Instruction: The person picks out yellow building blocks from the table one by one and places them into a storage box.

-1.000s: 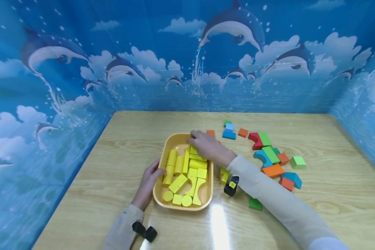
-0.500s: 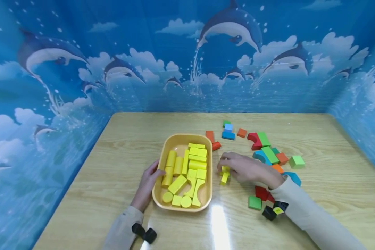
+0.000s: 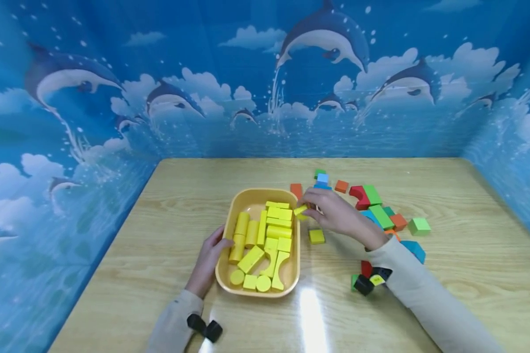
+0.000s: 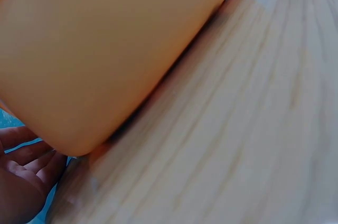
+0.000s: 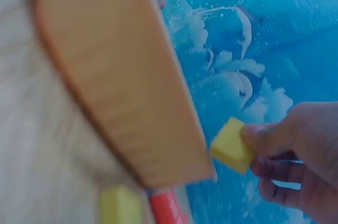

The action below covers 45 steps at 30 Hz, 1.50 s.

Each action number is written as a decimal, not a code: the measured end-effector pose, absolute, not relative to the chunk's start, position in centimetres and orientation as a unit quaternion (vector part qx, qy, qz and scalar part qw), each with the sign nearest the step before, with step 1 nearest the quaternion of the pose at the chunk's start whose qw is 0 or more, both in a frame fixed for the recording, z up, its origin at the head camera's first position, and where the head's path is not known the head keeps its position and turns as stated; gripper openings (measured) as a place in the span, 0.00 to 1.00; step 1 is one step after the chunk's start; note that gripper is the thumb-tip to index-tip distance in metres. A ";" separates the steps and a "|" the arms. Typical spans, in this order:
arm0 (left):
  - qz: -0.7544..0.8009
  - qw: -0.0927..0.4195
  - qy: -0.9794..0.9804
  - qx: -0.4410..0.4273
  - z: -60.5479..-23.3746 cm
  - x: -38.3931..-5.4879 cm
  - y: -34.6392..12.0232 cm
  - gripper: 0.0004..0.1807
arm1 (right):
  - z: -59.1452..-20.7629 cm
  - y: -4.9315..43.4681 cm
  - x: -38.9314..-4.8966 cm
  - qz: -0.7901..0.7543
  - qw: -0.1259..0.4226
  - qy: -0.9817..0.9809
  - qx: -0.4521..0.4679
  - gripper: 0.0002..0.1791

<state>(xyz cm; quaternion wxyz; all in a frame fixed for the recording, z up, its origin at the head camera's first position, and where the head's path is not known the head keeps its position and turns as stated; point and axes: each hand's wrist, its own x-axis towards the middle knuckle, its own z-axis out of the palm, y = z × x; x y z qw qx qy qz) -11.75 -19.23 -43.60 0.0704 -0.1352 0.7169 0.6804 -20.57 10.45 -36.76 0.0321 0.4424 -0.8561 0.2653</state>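
A pale orange plastic bin stands on the table, holding several yellow wooden blocks: cylinders, cubes, bars and arch pieces. My left hand grips its left side, thumb over the rim and fingers against the outer wall. Between thumb and fingers, my right hand pinches a small yellow block, raised beside the bin's upper right rim. Another yellow block lies on the table below this hand. In the right wrist view, a red cylinder lies close to the bin's end.
Right of the bin, loose blocks are scattered: a red arch, green blocks, a blue triangle and orange pieces. Farther back are a light blue block and an orange cube. A dolphin-print curtain borders the table.
My right hand went from the bin's far end to the yellow blocks on the table, then lifted one toward the bin's right rim. The left hand stays on the bin.
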 end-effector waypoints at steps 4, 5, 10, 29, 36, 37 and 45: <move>0.680 0.069 0.718 -0.133 -43.6 -11.8 -19.2 0.34 | -36.0 7.4 -22.1 0.291 0.038 -0.846 0.446 0.11; 0.679 0.069 0.718 -0.134 -43.5 -11.9 -19.1 0.34 | -36.1 6.6 -22.4 0.292 0.037 -0.845 0.446 0.13; 0.676 0.059 0.723 -0.128 -43.4 -12.0 -19.2 0.33 | -37.2 3.3 -24.1 0.273 0.024 -0.852 0.447 0.19; 0.684 0.062 0.717 -0.122 -43.9 -11.8 -19.5 0.33 | -39.8 0.8 -24.3 0.125 0.023 -0.873 0.470 0.16; 0.678 0.067 0.721 -0.124 -44.0 -11.9 -19.3 0.33 | -39.9 1.2 -24.1 0.101 0.011 -0.883 0.457 0.21; 0.676 0.068 0.723 -0.126 -43.9 -11.9 -19.4 0.33 | -39.7 1.4 -24.0 0.108 0.016 -0.883 0.457 0.22; 0.675 0.074 0.723 -0.129 -43.8 -11.9 -19.4 0.34 | -38.8 6.9 -22.0 0.239 0.121 -0.868 0.419 0.15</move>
